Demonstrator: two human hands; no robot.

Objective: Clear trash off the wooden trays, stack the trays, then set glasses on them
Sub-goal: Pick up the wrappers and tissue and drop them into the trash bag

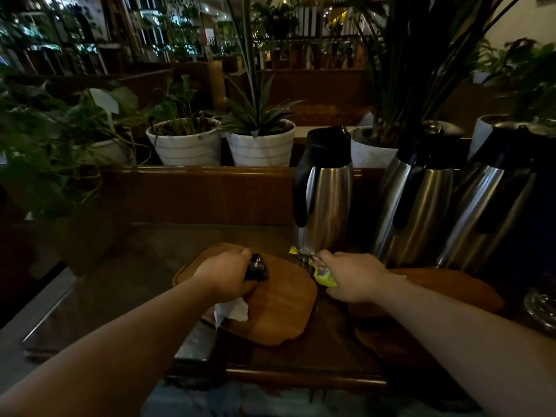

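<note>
A wooden tray (279, 305) lies on the counter in front of me. My left hand (225, 275) rests on its left part, closed around a dark wrapper (257, 266) and a crumpled white napkin (231, 311) that hangs below the palm. My right hand (355, 278) is just right of that tray, gripping a yellow wrapper (323, 276). Another wooden tray (451, 287) lies to the right, partly under my right forearm. A third, darker tray (388, 341) shows below it.
Three steel thermos jugs stand behind the trays: (326, 194), (418, 194), (487, 200). Potted plants in white pots (186, 145), (261, 145) line the ledge beyond. A glass dish (541, 305) sits at the far right edge.
</note>
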